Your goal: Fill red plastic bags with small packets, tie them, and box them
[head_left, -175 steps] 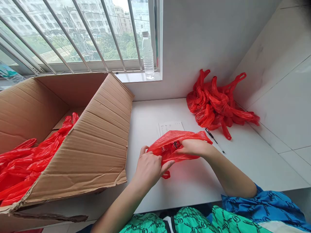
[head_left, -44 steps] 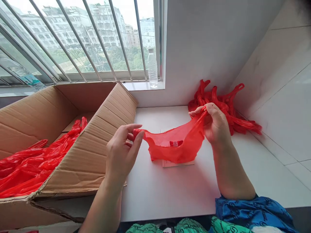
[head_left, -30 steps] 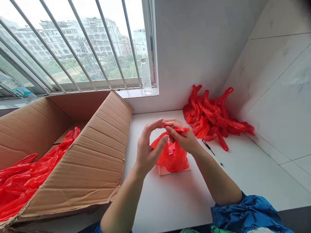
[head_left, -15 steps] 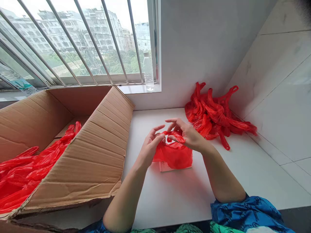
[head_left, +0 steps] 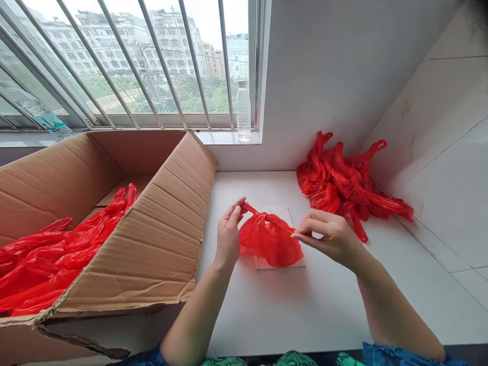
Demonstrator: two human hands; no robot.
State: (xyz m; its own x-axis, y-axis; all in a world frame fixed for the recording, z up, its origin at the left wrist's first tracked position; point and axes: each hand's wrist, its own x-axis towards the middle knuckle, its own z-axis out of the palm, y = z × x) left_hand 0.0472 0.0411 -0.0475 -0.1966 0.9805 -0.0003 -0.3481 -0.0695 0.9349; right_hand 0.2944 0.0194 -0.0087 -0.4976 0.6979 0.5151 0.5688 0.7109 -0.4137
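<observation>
While the left hand (head_left: 229, 234) pinches one handle of a red plastic bag (head_left: 273, 246) between thumb and fingers, the right hand (head_left: 330, 235) has its fingertips closed on the other handle, and the two handles are drawn out to opposite sides. Between them, the top of the bag is gathered into what looks like a knot. The bag sits near the middle of the white bench (head_left: 259, 315), over a flat white pad (head_left: 262, 263), whose front edge and far right corner show around it. What the bag holds, if anything, is hard to tell through the red plastic.

To the left, a large open cardboard box (head_left: 145, 244) has more red bags (head_left: 64, 264) heaped inside, well apart from the left hand. Beyond the right hand, a pile of red bags (head_left: 341, 180) lies on the bench, near the tiled wall (head_left: 442, 173). A clear bottle (head_left: 243, 114) stands upright on the windowsill (head_left: 226, 137), in front of the metal window bars (head_left: 192, 61).
</observation>
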